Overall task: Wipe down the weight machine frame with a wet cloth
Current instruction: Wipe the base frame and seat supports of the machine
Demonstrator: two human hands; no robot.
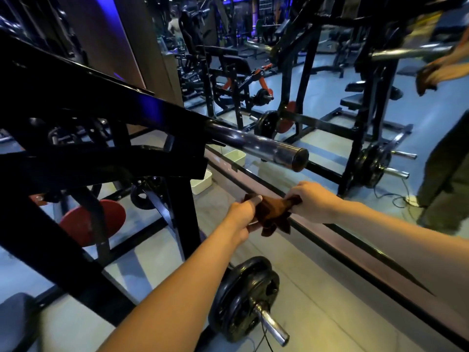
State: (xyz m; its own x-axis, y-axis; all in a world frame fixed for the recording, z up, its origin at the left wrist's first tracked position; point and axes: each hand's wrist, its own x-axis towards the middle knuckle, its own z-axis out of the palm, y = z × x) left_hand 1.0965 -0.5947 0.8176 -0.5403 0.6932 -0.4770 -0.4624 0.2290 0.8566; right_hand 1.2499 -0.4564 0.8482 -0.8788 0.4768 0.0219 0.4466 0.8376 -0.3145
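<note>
Left hand [239,215] grips brown cloth [272,212] | right hand [313,199] pinches other end | both closed tight

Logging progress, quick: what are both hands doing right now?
Left hand: grips one end of the brown cloth.
Right hand: grips the cloth's other end.

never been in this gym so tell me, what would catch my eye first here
Both hands, left hand and right hand, grip a brown cloth stretched between them at centre, in front of a mirror. Just above it a shiny chrome sleeve juts out from the black machine frame filling the left side. Low at centre sit black weight plates on a peg, and a red plate shows through the frame at left.
</note>
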